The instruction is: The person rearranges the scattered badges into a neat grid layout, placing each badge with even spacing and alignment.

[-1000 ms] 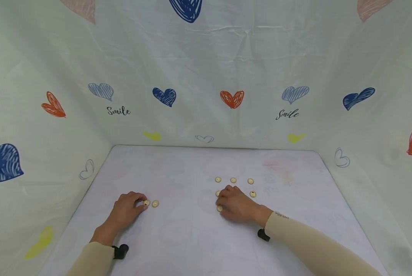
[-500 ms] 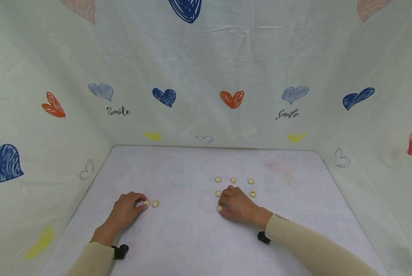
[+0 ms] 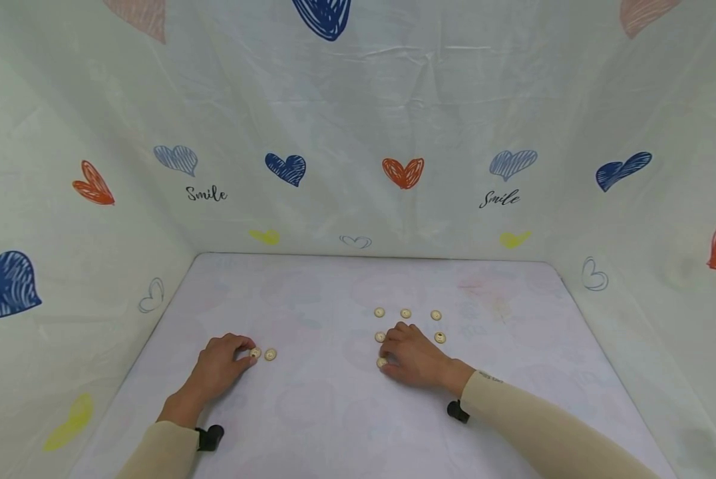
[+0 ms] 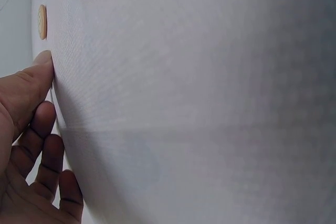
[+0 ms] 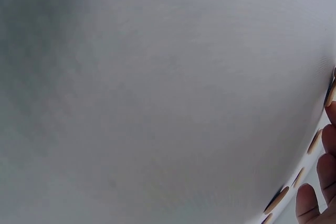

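Note:
My left hand (image 3: pixel 219 364) rests low on the table, thumb and forefinger pinching a small round wooden disc (image 3: pixel 255 352). A second disc (image 3: pixel 271 354) lies just right of those fingertips; the left wrist view shows a wooden disc (image 4: pixel 42 22) beyond the thumb, while the pinched one is hidden there. On the right side, my right hand (image 3: pixel 414 357) has its thumb and forefinger at another wooden disc (image 3: pixel 382 362), which it holds against the table. In the right wrist view, a fingertip meets the edge of that disc (image 5: pixel 331 95).
Above my right hand, a row of discs (image 3: pixel 406 313) lies on the pale table (image 3: pixel 322 412). One disc (image 3: pixel 380 337) sits left of its knuckles, another (image 3: pixel 440 338) to the right. A white curtain (image 3: pixel 358 106) with printed hearts stands behind the table's far edge.
My right hand has shifted slightly right, baring more of the disc left of its knuckles. My left hand has kept its place on its disc.

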`<state>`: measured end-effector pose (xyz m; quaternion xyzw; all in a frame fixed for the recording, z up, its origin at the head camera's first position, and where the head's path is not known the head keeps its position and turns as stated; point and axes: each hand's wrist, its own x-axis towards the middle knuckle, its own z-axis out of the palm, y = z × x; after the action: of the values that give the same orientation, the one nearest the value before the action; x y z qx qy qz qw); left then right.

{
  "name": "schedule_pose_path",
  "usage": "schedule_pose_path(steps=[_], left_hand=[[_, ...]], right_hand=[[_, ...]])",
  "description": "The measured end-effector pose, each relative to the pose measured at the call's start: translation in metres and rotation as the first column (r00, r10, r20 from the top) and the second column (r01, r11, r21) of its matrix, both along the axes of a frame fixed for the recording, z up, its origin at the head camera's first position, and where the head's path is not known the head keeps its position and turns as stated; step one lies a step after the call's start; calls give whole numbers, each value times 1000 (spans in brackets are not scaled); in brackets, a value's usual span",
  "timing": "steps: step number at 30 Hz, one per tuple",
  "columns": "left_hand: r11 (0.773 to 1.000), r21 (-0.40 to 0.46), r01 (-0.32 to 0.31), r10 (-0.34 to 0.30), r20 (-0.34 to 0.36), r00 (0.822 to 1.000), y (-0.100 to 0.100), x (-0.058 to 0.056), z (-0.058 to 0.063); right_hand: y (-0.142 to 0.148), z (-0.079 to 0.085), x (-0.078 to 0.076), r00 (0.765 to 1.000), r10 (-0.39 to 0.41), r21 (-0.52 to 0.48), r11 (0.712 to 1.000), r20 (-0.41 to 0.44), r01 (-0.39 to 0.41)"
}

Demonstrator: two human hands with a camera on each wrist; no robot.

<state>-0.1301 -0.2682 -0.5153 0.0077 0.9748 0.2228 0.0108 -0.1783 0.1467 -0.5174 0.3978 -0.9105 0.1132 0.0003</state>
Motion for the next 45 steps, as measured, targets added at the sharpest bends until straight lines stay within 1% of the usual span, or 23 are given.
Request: schedule_pose_path(steps=[7, 13, 24, 38, 42, 45], left_hand=[[1000, 3, 1, -1, -3, 1000, 0, 0, 1], [1000, 2, 2, -2, -2, 1000, 0, 0, 2], [1000, 1, -12, 12, 6, 1000, 0, 0, -2], [1000, -9, -20, 20, 15, 1000, 1, 1, -2], [1000, -14, -16, 16, 10, 1000, 2, 0, -2], [1000, -13, -16, 16, 13, 1000, 2, 0, 0]], right_hand=[[-1, 1, 0, 1000, 1, -6, 1000, 13, -1], [-1, 1, 1, 1000, 3, -12, 1000, 2, -3], [-1, 1, 1, 1000, -7, -14, 1000, -15, 7], [0, 0, -1, 994, -28, -17, 999, -104, 27], [-1, 0, -2, 992, -27, -38, 999, -124, 22], [-3, 2, -4, 987, -22, -63, 998, -156, 12]])
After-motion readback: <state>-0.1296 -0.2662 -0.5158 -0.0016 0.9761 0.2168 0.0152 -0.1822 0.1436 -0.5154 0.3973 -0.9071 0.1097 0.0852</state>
